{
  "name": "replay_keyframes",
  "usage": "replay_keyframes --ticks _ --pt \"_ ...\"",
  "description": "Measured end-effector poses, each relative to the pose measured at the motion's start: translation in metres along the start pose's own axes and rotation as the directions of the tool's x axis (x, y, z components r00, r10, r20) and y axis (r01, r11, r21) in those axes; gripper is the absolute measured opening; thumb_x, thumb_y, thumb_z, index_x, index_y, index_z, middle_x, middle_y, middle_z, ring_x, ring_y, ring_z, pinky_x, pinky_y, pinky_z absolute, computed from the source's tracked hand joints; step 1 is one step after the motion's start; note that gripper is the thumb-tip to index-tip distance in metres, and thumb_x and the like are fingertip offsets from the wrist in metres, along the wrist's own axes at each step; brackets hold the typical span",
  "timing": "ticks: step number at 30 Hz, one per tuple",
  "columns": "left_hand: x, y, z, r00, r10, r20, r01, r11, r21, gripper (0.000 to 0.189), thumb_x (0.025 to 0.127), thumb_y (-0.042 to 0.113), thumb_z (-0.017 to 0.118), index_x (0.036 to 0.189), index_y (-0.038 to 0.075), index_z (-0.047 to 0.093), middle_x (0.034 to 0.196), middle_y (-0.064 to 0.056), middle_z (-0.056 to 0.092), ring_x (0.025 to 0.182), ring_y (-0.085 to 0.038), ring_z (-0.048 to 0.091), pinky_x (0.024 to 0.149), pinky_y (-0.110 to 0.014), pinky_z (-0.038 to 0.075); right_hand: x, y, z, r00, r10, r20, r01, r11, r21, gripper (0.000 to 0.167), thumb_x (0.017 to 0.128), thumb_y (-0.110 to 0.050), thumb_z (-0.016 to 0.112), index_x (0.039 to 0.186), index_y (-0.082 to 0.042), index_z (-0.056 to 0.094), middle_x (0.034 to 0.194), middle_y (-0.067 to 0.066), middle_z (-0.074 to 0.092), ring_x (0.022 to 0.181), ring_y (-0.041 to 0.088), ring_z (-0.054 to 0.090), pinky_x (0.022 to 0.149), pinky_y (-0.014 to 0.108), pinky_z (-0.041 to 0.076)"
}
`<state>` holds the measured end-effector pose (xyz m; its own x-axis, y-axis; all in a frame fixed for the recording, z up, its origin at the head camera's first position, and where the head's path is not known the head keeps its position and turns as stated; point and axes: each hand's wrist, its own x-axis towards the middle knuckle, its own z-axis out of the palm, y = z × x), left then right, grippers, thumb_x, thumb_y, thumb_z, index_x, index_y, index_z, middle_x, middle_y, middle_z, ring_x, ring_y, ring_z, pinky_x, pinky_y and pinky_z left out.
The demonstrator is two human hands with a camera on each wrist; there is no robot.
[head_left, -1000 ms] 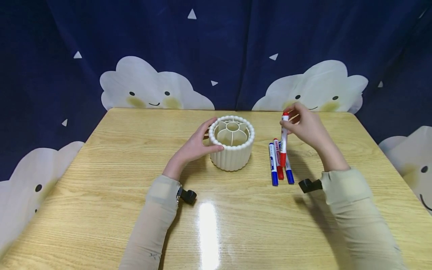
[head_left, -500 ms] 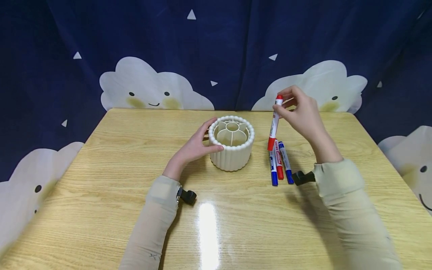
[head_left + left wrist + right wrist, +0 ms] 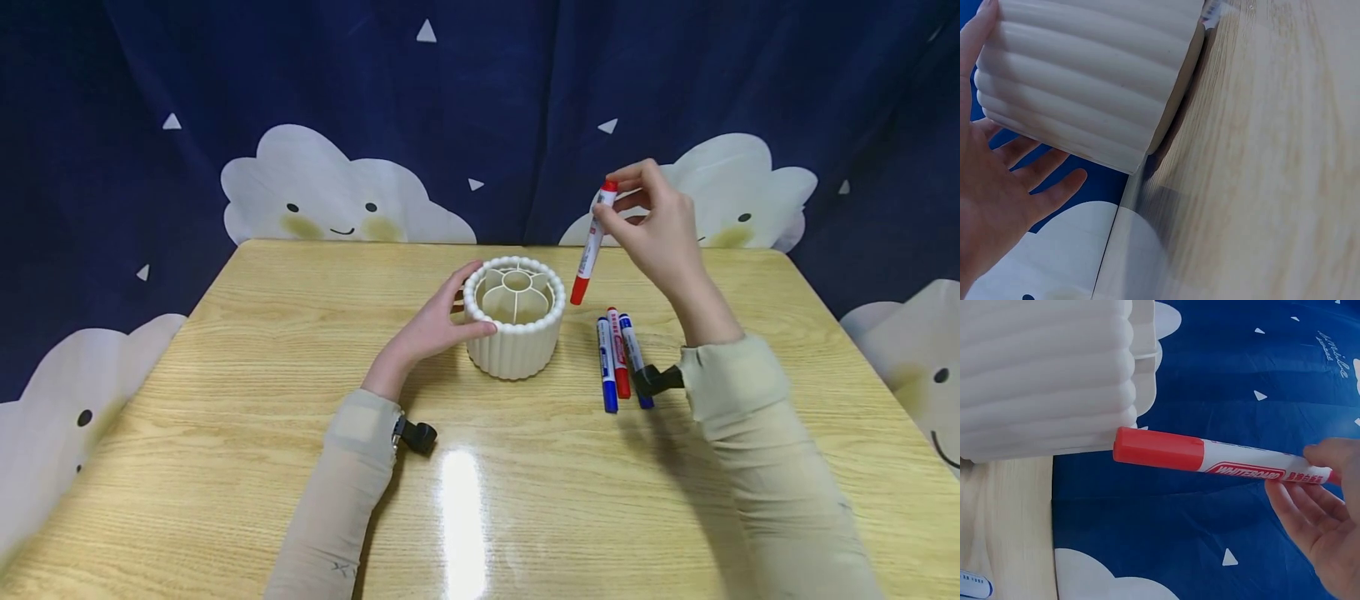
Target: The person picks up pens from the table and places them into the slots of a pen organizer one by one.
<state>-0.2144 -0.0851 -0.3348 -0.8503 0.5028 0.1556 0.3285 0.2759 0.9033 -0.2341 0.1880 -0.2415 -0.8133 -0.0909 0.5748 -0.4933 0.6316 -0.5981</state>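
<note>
A cream ribbed pen holder (image 3: pixel 514 354) with a beaded rim and a petal-shaped divider stands upright on the table. My left hand (image 3: pixel 429 327) holds it from the left, thumb at the near rim and fingers around the far side; in the left wrist view some fingers (image 3: pixel 1054 187) stand apart from its wall. My right hand (image 3: pixel 660 233) pinches a red whiteboard marker (image 3: pixel 591 246) near its upper end, above the table and right of the holder. The marker tilts, its red cap (image 3: pixel 1160 449) pointing down toward the holder. In the head view it is apart from the rim.
Right of the holder lie a blue marker (image 3: pixel 607 367), a red marker (image 3: pixel 618 354) and another blue marker (image 3: pixel 632 340), side by side on the wooden table (image 3: pixel 300 333). The right wrist camera partly covers the last one. A dark blue cloud-print curtain (image 3: pixel 510 100) hangs behind.
My right hand has lifted the red marker up and leftward from above the other markers toward the holder, and it tilts more now. My left hand and the holder have stayed put.
</note>
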Motion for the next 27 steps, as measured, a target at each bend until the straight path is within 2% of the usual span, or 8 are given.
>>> replay_keyframes --ticks 7,17,23,27 --pt "0.001 -0.001 0.001 1.0 0.0 -0.004 0.0 1.0 0.013 0.085 0.079 0.015 0.069 0.145 0.009 0.015 0.147 -0.01 0.025 0.126 -0.03 0.035 0.102 -0.042 0.033 0.008 0.0 0.002 1.0 0.0 -0.022 0.0 1.0 0.01 0.036 0.084 -0.017 0.064 0.115 -0.005 0.052 0.105 0.005 0.06 0.082 0.004 0.054 0.07 0.011 0.046" --pt "0.002 -0.002 0.0 1.0 -0.005 -0.001 0.005 1.0 0.004 0.086 0.079 0.015 0.069 0.146 0.011 0.015 0.147 -0.009 0.024 0.126 -0.031 0.035 0.102 -0.042 0.033 0.014 -0.015 0.006 0.996 -0.014 -0.086 0.02 0.997 0.072 0.036 0.082 -0.012 0.065 0.113 0.0 0.052 0.102 0.007 0.058 0.082 0.004 0.054 0.066 0.01 0.046" --pt "0.009 -0.024 0.002 1.0 -0.005 -0.012 0.005 1.0 -0.003 0.09 0.077 0.023 0.072 0.146 0.02 0.015 0.147 -0.003 0.025 0.125 -0.028 0.035 0.101 -0.041 0.034 0.009 -0.038 0.006 0.995 -0.035 -0.092 0.042 0.996 0.079 0.034 0.082 -0.008 0.064 0.111 0.004 0.052 0.102 0.011 0.058 0.081 0.005 0.052 0.066 0.009 0.045" --pt "0.013 -0.034 0.003 1.0 -0.002 -0.025 0.003 1.0 0.008 0.09 0.076 0.026 0.073 0.145 0.025 0.015 0.146 0.001 0.026 0.124 -0.025 0.037 0.1 -0.04 0.036 0.013 -0.034 0.01 0.994 -0.04 -0.102 0.048 0.996 0.078 0.034 0.082 -0.009 0.065 0.111 0.003 0.052 0.104 0.01 0.057 0.081 0.005 0.052 0.066 0.01 0.046"
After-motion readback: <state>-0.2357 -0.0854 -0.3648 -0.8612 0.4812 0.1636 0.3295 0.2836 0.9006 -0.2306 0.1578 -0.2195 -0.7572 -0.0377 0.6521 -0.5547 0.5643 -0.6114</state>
